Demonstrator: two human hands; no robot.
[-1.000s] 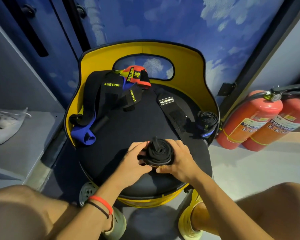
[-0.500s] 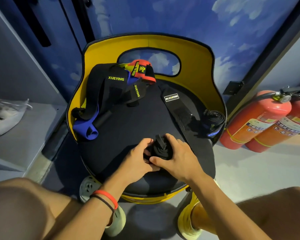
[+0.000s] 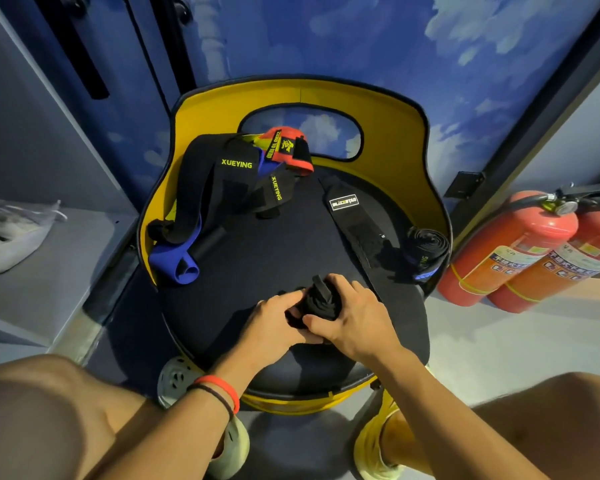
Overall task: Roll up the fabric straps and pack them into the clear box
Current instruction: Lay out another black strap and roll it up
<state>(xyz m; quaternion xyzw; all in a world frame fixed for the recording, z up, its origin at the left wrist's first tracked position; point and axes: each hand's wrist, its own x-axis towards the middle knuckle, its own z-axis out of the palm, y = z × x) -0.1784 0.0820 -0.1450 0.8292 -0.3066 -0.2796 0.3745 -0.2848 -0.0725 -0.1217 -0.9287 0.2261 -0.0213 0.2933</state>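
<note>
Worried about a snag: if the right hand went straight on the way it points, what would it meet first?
The black rolled strap, which the right hand grips; just beyond that, probably the left hand, though depth is unclear.

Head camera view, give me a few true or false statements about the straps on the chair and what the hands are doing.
1. The left hand and right hand both grip a black rolled strap over the chair seat. True.
2. A clear box stands on the seat beside the hands. False: no clear box is in view.
3. A second rolled strap lies at the seat's right edge. True.
4. The labelled black strap is rolled up. False: it lies flat, unrolled.
5. The fire extinguishers stand left of the chair. False: they are on its right.
</note>
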